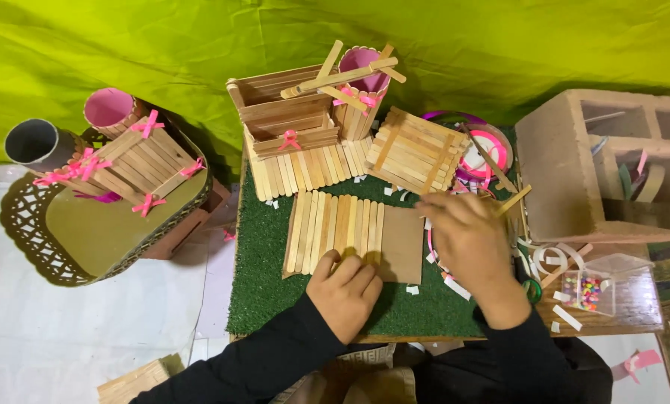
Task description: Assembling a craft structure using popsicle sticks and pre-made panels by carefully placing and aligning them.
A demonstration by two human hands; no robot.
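Note:
My left hand (345,290) presses flat on the near edge of a brown cardboard sheet (402,243) partly covered with a row of wooden craft sticks (335,227), lying on green artificial turf (264,254). My right hand (466,239) hovers at the sheet's right edge and pinches a single wooden stick (516,199) that points up and to the right. Both arms wear black sleeves.
Behind the sheet stand a finished craft-stick box with pink bows (286,120), a stick-clad pink cup (361,93) and a flat stick panel (416,150). Pink ribbon spools (484,150), a cardboard organiser (574,164) and a clear bead box (589,288) sit right. A gold tray (103,224) with another stick holder stands left.

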